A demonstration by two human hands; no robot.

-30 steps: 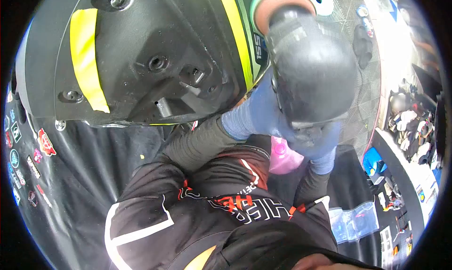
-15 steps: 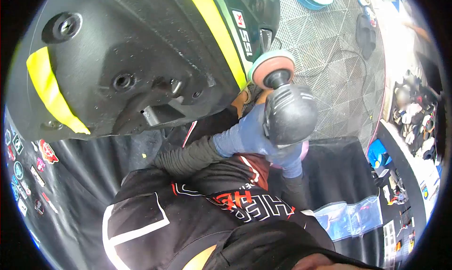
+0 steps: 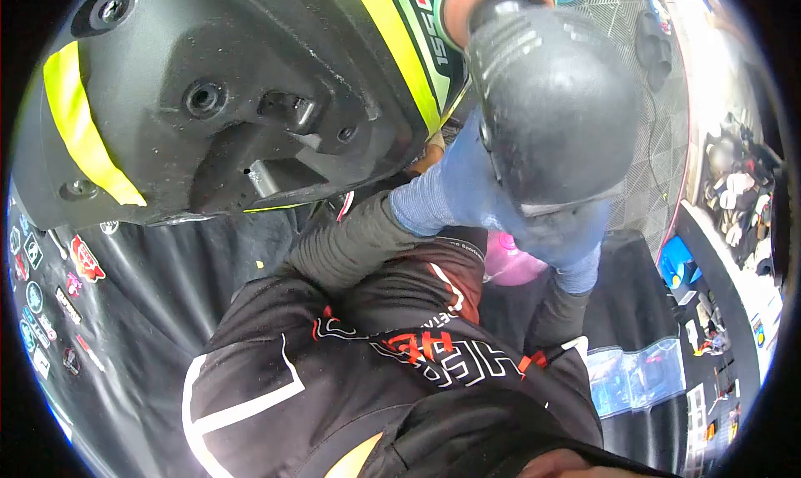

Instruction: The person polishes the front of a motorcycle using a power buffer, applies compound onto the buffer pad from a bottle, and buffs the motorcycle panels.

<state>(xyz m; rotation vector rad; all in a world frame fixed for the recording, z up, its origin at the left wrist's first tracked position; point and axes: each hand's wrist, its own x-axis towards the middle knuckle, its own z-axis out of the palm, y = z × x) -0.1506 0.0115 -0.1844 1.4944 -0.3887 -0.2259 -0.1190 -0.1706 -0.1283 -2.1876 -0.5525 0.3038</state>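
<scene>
Head cam looks fwd & down (round wide-angle view) past wearer's shirt [image 3: 359, 378]. Polisher [image 3: 557, 111] nr lens

Grey patterned floor [image 3: 667, 153], creased black sheeting [image 3: 167, 303] (stickers [image 3: 87, 259] at left), bright light [image 3: 709, 77] opposite.

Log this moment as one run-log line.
left hand: holding polisher | right hand: holding polisher | pad: beside taped black panel, contact unclear

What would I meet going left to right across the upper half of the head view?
Short yellow tape strip → middle round recess → long yellow tape strip → black polisher → dark floor object.
</scene>
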